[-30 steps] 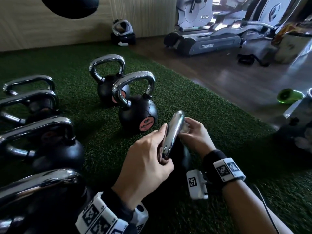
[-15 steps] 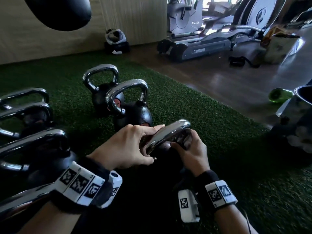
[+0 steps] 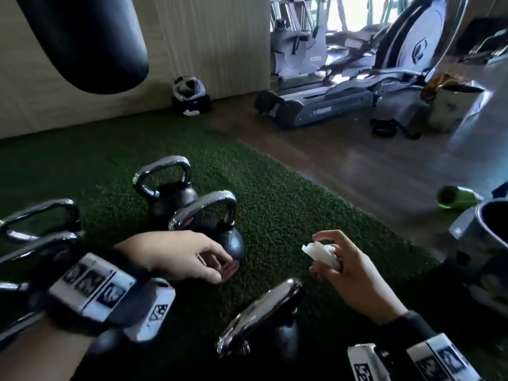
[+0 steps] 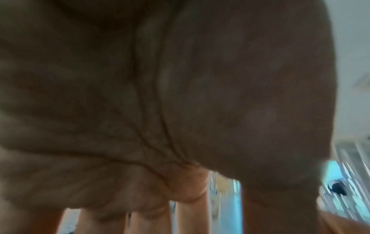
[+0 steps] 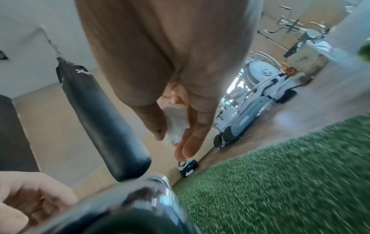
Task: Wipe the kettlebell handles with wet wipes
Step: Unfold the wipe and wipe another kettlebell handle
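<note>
A: Take the nearest kettlebell (image 3: pixel 264 334) as the landmark. Where are the hands?

B: In the head view, the right hand (image 3: pixel 354 273) hovers above and to the right of its chrome handle (image 3: pixel 261 312), off the metal, fingers and thumb curled in a grip round a crumpled white wet wipe (image 3: pixel 320 251). The left hand (image 3: pixel 176 257) hangs to the handle's upper left, fingers loosely bent and holding nothing, in front of the next kettlebell's body (image 3: pixel 233 240).

A: What do the wrist cameras add?

B: The right wrist view shows the wipe (image 5: pixel 176 125) pinched between thumb and fingers from the palm side, and the whole hanging punching bag (image 5: pixel 100 117) with its chain; the head view catches only the bag's lower end (image 3: pixel 90 42). The left wrist view is nearly all blurred palm (image 4: pixel 160 102), with straightish fingers (image 4: pixel 192 216) at the bottom edge; it shows no kettlebell.

A: Counts?

B: One wipe. On the green turf (image 3: pixel 288 221), three kettlebells show in full: the landmark and two beyond it, one behind the other (image 3: pixel 165 193). To their left a row of chrome handles (image 3: pixel 41 215) runs off the frame edge; I cannot count them surely. Two grey exercise machines (image 3: pixel 343 86) stand on the wooden floor far beyond, and a green bottle (image 3: pixel 456 198) lies on it to the far right.
</note>
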